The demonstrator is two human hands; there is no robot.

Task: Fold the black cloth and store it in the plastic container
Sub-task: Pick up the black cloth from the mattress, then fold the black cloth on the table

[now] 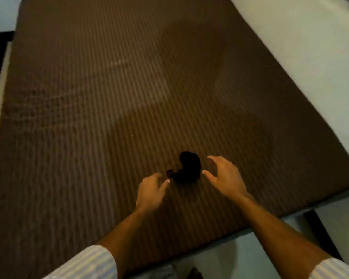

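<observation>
A small black cloth (187, 167) lies crumpled in a heap on the brown striped bed surface (109, 97). My left hand (151, 191) hovers just to its lower left, fingers loosely curled, fingertips close to the cloth's edge. My right hand (224, 176) is just to the cloth's right, fingers spread wide and curved toward it. Neither hand holds anything. No plastic container is in view.
The brown striped cover fills most of the view. Pale floor (310, 57) runs along the right side and at the bottom right, beyond the bed's near edge. A dark strip (318, 232) lies on the floor by the bed's corner.
</observation>
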